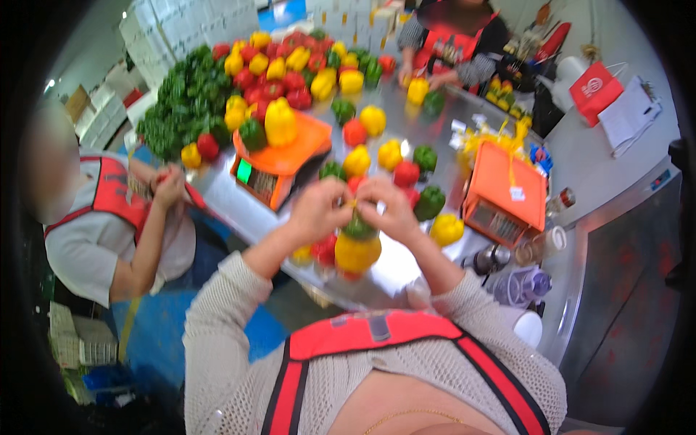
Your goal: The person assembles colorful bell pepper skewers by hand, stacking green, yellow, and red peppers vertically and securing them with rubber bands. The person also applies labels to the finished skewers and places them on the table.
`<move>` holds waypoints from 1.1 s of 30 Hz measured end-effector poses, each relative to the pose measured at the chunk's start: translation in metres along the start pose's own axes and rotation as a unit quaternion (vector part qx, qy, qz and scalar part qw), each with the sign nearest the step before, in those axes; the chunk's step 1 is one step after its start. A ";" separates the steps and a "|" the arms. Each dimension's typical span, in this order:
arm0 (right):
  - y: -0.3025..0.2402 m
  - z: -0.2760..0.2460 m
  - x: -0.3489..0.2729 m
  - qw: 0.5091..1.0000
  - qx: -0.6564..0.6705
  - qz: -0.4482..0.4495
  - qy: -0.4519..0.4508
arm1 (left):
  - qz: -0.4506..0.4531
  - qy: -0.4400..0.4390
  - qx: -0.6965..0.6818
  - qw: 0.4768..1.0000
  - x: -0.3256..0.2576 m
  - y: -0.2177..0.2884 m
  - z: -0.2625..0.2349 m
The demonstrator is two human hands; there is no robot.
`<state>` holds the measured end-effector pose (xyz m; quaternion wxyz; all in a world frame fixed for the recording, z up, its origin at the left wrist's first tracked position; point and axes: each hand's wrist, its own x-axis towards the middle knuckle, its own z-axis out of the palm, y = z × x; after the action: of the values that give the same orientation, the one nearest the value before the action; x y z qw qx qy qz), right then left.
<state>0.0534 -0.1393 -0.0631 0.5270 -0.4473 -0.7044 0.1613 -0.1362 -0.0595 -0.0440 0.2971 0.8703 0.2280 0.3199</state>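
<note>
My left hand [319,209] and my right hand [390,208] meet over the near edge of the metal table, fingers pinched close together. A small yellowish bit shows between the fingertips, too blurred to name. Right under them a green bell pepper [359,228] sits against a yellow bell pepper [357,252], with some red below. Whether a clear bag wraps these peppers, I cannot tell. Beside them on the left is a red bell pepper [324,250]. Beyond my hands stand more peppers in small groups, such as a red one [407,174] and a green one [429,203].
An orange scale [297,145] carries yellow and green peppers. Behind it lie a heap of red peppers [272,90] and dark leafy greens [185,101]. On the right are an orange box-shaped device [505,192], yellow strips and bottles [518,286]. Co-workers stand left [119,217] and across [453,51].
</note>
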 end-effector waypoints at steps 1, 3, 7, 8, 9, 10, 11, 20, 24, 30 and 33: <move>-0.001 0.002 0.001 1.000 -0.002 -0.008 0.001 | 0.013 0.008 -0.004 1.000 -0.003 0.006 -0.004; -0.002 0.006 0.000 1.000 0.017 -0.014 -0.002 | 0.049 0.012 0.005 0.999 -0.007 0.011 -0.008; -0.009 0.005 -0.003 1.000 0.030 0.001 0.000 | 0.099 0.003 0.028 0.995 -0.003 0.014 -0.012; -0.011 0.004 -0.002 0.999 0.035 0.011 -0.001 | 0.116 -0.008 0.019 0.993 -0.002 0.015 -0.014; -0.013 0.003 -0.005 0.999 0.038 0.010 -0.004 | 0.108 -0.018 0.016 0.994 -0.003 0.017 -0.014; -0.014 0.002 -0.004 1.000 0.031 0.002 -0.004 | 0.099 -0.027 0.012 0.995 -0.003 0.018 -0.015; -0.013 0.001 -0.001 1.000 0.024 -0.006 -0.004 | 0.106 -0.025 0.012 0.994 -0.001 0.019 -0.016; -0.027 0.000 0.001 0.995 0.079 -0.001 -0.068 | 0.114 0.044 0.052 0.991 -0.019 0.027 -0.015; -0.001 -0.003 0.011 0.971 0.167 0.104 -0.132 | 0.100 0.114 0.030 0.988 -0.024 0.029 -0.004; -0.003 -0.013 0.025 0.962 0.166 0.091 -0.195 | 0.081 0.151 -0.018 0.985 -0.027 0.029 0.007; 0.002 -0.016 0.033 0.960 0.152 0.051 -0.228 | 0.066 0.158 -0.031 0.985 -0.026 0.028 0.010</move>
<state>0.0670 -0.1161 -0.0383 0.4048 -0.3490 -0.7494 0.3909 -0.1414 -0.0992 -0.0429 0.2625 0.8121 0.2038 0.4796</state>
